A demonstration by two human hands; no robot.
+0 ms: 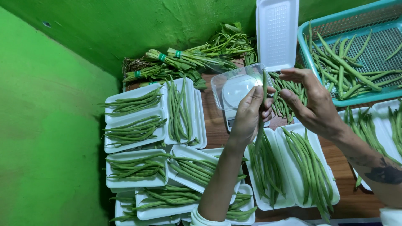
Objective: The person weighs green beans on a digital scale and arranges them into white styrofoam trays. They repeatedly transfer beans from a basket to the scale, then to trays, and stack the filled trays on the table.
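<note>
A: We've got long green beans (261,109) pinched in our left hand (248,115), above the trays (289,200).
B: Right hand (312,104) spread, fingertips touching them. Brown bench (213,127), green walls (50,125).

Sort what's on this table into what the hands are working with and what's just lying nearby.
In use:
left hand gripping long beans
right hand beside those beans
white tray under them
kitchen scale behind

Lying about:
filled trays at left
teal basket
banded leafy bundles
upright empty tray
</note>
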